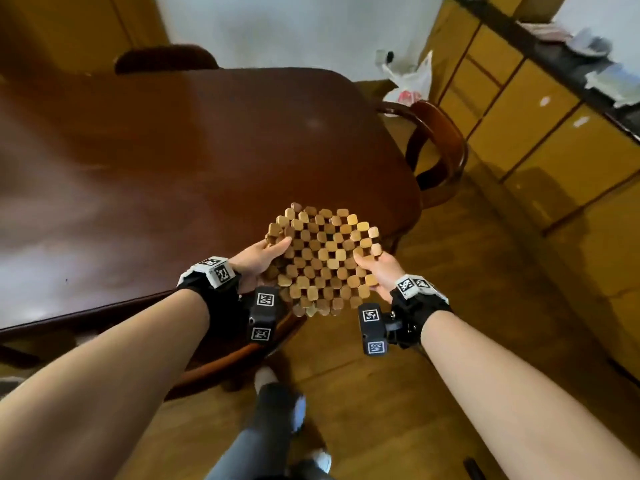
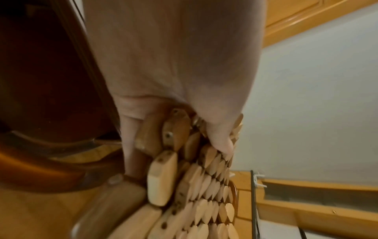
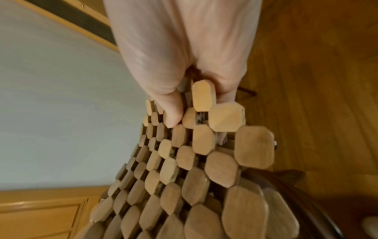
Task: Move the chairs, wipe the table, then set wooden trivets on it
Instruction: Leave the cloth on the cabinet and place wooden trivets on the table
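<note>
A wooden trivet (image 1: 323, 258) made of linked tan blocks hangs in the air above the near right corner of the dark brown table (image 1: 156, 161). My left hand (image 1: 263, 259) pinches its left edge, thumb on top and fingers underneath. My right hand (image 1: 375, 270) grips its right edge the same way. In the left wrist view the thumb presses on the trivet blocks (image 2: 196, 177). The right wrist view shows the thumb on the trivet (image 3: 184, 169), with more blocks stacked beneath, so there may be more than one trivet.
A dark wooden chair (image 1: 436, 147) stands off the table's right side, and another chair back (image 1: 166, 58) shows at the far side. Yellow wooden cabinets (image 1: 526, 119) line the right. A white plastic bag (image 1: 412, 81) lies on the floor near the wall. My legs stand below the table corner.
</note>
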A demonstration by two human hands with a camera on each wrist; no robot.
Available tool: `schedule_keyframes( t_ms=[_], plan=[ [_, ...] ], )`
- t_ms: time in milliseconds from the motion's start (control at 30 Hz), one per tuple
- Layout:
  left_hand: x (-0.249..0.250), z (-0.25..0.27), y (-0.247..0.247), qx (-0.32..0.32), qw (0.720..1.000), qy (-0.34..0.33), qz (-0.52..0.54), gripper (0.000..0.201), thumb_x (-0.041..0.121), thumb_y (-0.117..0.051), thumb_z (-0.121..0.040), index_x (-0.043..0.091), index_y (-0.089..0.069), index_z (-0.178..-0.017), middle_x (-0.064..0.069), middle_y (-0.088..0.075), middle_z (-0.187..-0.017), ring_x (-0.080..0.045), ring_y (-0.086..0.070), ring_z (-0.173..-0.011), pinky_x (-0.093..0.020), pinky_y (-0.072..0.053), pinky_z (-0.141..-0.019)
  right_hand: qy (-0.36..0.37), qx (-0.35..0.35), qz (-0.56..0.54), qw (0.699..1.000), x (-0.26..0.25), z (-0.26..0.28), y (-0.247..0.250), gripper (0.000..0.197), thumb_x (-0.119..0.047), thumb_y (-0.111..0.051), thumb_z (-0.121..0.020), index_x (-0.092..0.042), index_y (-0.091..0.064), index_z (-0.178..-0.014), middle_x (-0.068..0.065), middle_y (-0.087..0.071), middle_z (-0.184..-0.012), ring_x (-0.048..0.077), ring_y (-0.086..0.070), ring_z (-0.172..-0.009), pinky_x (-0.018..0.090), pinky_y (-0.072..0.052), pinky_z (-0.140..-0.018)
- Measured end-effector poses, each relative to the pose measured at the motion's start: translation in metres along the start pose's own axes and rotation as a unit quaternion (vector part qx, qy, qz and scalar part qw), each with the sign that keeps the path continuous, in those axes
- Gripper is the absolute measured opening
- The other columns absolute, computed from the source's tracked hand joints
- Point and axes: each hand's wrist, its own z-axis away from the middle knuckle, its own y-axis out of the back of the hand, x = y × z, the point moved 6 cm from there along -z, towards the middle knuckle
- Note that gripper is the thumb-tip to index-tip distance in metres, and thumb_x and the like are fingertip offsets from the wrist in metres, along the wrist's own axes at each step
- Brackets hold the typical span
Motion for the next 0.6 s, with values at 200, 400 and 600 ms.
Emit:
schedule_keyframes(
  t_ms=[200, 400, 600],
  plan=[
    [0.036, -0.058, 0.063, 0.072, 0.997, -0.026, -0.002, 0.035, 0.023, -0.055, -0.095, 0.006, -0.054, -0.125, -0.009, -0.067, -0.105, -0.017, -0.067, -0.081, -0.033, -0.056, -0.08, 0.023, -0.058, 0.108, 0.992, -0.061, -0.075, -0.045, 0.024, -0.029, -0.058, -0.093, -0.02, -0.055, -0.114, 0.003, -0.057, -0.116, 0.023, -0.052, -0.111, 0.039, -0.046, -0.08],
    [0.066, -0.098, 0.122, 0.114, 0.992, -0.023, 0.04, 0.012, 0.019, -0.056, -0.094, 0.012, -0.061, -0.102, -0.002, -0.068, -0.084, -0.011, -0.068, -0.061, -0.025, -0.058, -0.061, 0.027, -0.084, 0.159, 0.983, -0.114, -0.139, -0.087, 0.037, -0.037, -0.056, -0.093, -0.018, -0.054, -0.125, 0.004, -0.055, -0.124, 0.024, -0.052, -0.113, 0.037, -0.05, -0.074],
    [0.079, -0.124, 0.181, 0.188, 0.978, -0.014, 0.087, 0.005, 0.023, -0.062, -0.09, 0.018, -0.063, -0.09, -0.011, -0.069, -0.098, -0.029, -0.065, -0.092, -0.051, -0.05, -0.093, 0.024, -0.141, 0.161, 0.977, -0.161, -0.202, -0.152, 0.036, -0.035, -0.059, -0.092, -0.018, -0.056, -0.123, 0.006, -0.059, -0.122, 0.024, -0.055, -0.111, 0.038, -0.053, -0.072]
  ],
)
